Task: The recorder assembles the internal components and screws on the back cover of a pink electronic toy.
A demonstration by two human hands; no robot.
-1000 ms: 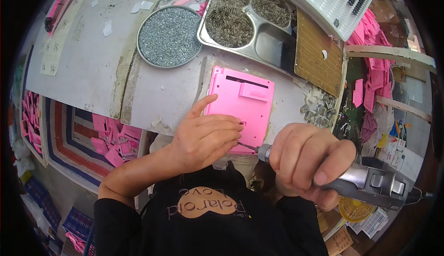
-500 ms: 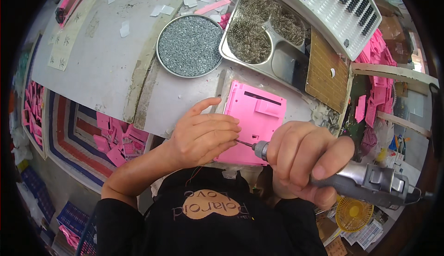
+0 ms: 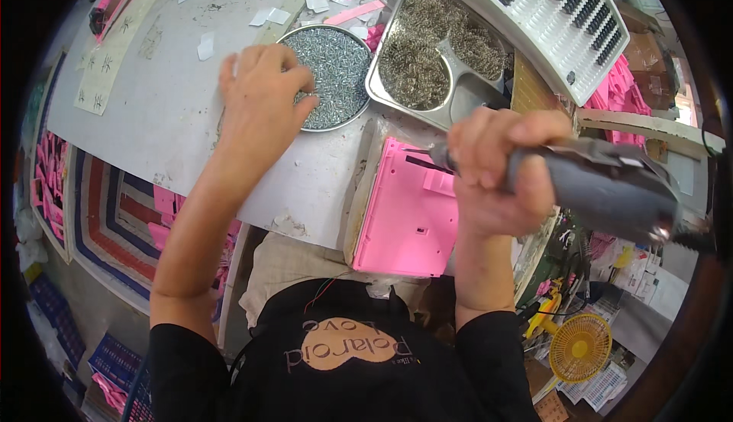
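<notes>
Small silvery screws [image 3: 332, 75] fill a round metal dish on the bench. At the dish's left rim is my left hand [image 3: 263, 101], its fingers bent, the thumb and forefinger apart over the screws; nothing shows between them. My right hand [image 3: 500, 155] is wrapped round a grey electric screwdriver [image 3: 603, 189], held nearly level with its bit pointing left. Below that bit lies a flat pink plastic panel [image 3: 405, 220] with a dark slot near its far end and a small square hole. Part of the panel's right side is hidden behind my right hand and forearm.
A steel compartment tray [image 3: 374, 86] holds coiled metal springs [image 3: 416, 63]. Beyond it stands a white ribbed tray [image 3: 527, 17] with black pieces. White scraps [image 3: 317, 4] litter the far bench. Bins of pink parts [image 3: 53, 185] stand at left, a yellow fan [image 3: 580, 348] at lower right.
My left hand has left the pink panel and moved up and left to the screw dish. My right hand has lifted the screwdriver away from the panel's near part toward its far end.
</notes>
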